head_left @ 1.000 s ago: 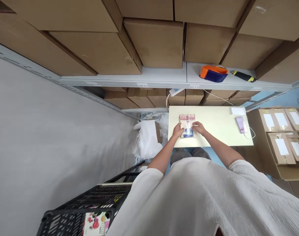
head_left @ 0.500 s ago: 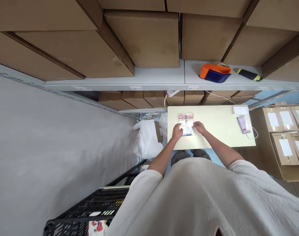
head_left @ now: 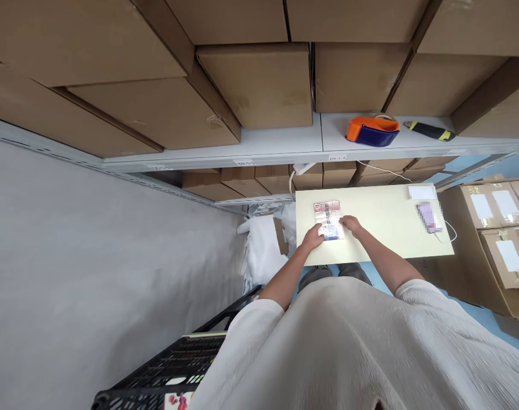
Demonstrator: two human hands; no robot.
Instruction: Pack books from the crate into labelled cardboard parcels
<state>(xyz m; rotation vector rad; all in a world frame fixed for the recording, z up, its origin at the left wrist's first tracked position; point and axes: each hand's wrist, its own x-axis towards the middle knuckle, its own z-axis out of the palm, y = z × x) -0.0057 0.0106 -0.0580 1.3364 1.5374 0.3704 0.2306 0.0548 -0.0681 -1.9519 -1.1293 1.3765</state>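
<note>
On the pale-yellow rectangular bench point(head_left: 383, 225), a flat, shiny red-and-blue packet point(head_left: 329, 220) sits between left hand point(head_left: 314, 236), at its lower-left edge, and right hand point(head_left: 350, 224), at its right edge; can't tell if either's clamped on.

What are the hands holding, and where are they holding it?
A shiny, red-and-blue rectangular packet: left hand at its lower left edge, right hand at its right edge.
</note>
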